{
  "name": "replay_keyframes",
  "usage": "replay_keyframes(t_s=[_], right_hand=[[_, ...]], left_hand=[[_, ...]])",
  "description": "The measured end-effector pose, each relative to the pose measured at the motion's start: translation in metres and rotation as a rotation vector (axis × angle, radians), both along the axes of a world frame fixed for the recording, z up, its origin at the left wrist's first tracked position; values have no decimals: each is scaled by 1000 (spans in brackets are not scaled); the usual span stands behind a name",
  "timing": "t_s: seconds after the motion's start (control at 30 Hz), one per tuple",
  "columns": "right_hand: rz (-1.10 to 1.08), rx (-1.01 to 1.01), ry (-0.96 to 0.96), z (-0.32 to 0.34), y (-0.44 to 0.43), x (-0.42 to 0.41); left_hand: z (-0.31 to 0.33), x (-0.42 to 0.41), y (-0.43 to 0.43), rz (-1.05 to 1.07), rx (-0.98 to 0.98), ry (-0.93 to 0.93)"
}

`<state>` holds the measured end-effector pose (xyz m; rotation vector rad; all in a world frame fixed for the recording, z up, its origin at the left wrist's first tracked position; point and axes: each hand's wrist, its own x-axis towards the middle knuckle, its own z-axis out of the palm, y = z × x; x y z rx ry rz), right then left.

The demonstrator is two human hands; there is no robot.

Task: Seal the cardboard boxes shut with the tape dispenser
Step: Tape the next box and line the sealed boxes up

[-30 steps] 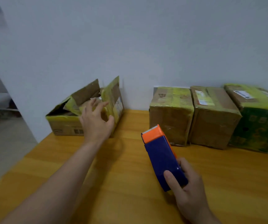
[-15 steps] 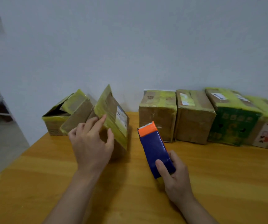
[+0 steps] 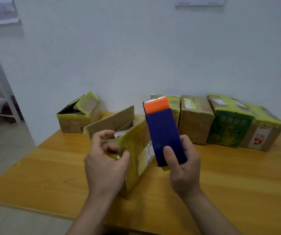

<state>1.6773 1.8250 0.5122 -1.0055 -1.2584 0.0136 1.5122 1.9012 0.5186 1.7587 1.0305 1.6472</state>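
Observation:
An open cardboard box (image 3: pixel 136 150) wrapped in yellow tape sits on the wooden table (image 3: pixel 238 175) right in front of me, its flaps standing up. My left hand (image 3: pixel 105 165) grips the near flap of this box, thumb outside and fingers curled over its edge. My right hand (image 3: pixel 183 168) holds the blue tape dispenser (image 3: pixel 163 133) with the orange head pointing up, just right of the box and raised off the table.
Another open box (image 3: pixel 78 116) stands at the back left by the wall. A row of several taped boxes (image 3: pixel 229 121) lines the wall at the back right. The table's left edge drops to the floor (image 3: pixel 4 150).
The box has come from the back left toward me across the table, held by my left hand. My right hand has lifted the dispenser higher and closer to the box.

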Motion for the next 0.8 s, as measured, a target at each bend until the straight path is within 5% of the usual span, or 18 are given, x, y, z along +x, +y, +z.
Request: replay_keyframes(t_s=[0.3,0.8], right_hand=[[-66,97,6,32,-36,21],[-39,154,196,54,-58,63]], left_hand=[[7,9,0,-381,-29,6],[18,61,49,-428,120,409]])
